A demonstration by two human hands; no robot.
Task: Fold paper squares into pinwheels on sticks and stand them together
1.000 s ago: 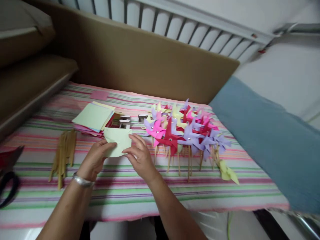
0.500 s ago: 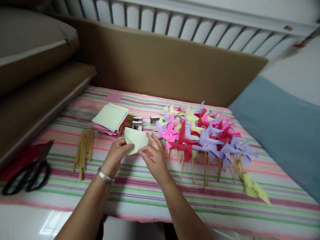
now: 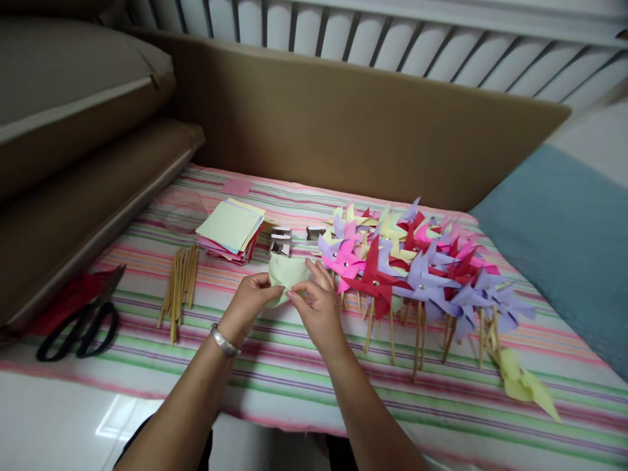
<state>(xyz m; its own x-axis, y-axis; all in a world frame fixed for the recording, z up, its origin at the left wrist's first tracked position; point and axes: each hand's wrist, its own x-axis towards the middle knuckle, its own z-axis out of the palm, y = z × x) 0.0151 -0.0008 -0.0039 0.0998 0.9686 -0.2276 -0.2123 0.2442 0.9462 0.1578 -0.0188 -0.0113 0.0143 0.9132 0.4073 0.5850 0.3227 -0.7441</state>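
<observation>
A pale green paper sheet [image 3: 288, 269], bent and curled, is held between both hands above the striped cloth. My left hand [image 3: 252, 301] pinches its left and lower part; a silver bracelet [image 3: 225, 341] circles that wrist. My right hand [image 3: 320, 307] grips the right side, its thumb near the left thumb at the sheet's lower middle. Behind the sheet stand small open boxes [image 3: 280, 241] with metal-looking contents. To their left lies a stack of coloured square papers [image 3: 231, 224], pale green on top. Right of my hands is a dense group of paper pinwheels [image 3: 422, 278] on wooden sticks.
Black-handled scissors [image 3: 83, 324] lie at the left by a red piece [image 3: 66, 304]. A bundle of wooden sticks [image 3: 177, 288] rests nearby. Brown cushions [image 3: 88, 157] are piled at left; a brown board [image 3: 343, 124] stands behind the striped cloth [image 3: 275, 386].
Both thumbs have come together at the middle of the green sheet, which is now more curled. The whole view has shifted, so the surroundings appear further right.
</observation>
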